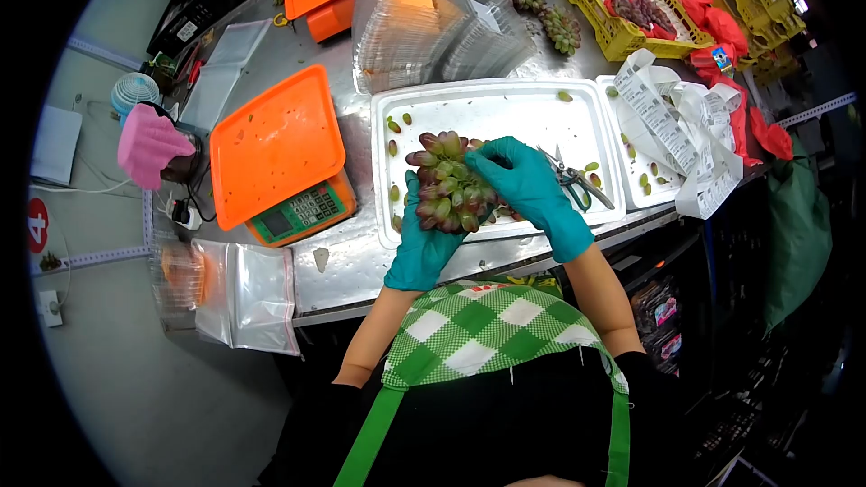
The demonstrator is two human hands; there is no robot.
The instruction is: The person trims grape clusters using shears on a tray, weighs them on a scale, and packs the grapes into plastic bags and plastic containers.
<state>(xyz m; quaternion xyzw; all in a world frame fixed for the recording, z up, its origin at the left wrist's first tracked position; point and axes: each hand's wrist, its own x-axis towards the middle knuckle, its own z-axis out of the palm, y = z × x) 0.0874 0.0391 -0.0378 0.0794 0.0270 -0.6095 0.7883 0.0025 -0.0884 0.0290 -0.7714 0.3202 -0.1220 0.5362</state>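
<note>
A green and reddish succulent rosette (444, 182) rests in my left hand (422, 243), whose teal-gloved fingers wrap round its left side and underside. My right hand (528, 182), gloved in teal too, has its thumb and forefinger pinched together at the plant's upper right edge. What lies between those fingertips is too small to make out. Both hands are above a white tray (505, 101) with several loose leaves in it. Scissors (575, 182) with dark handles lie in the tray, just right of my right hand.
An orange scale (280, 149) stands left of the tray. Behind are stacked clear plastic boxes (415, 32), a yellow crate (622, 32) and more succulents (561, 29). Printed label strips (672, 117) lie over a second tray at right. Plastic bags (257, 293) hang over the front left edge.
</note>
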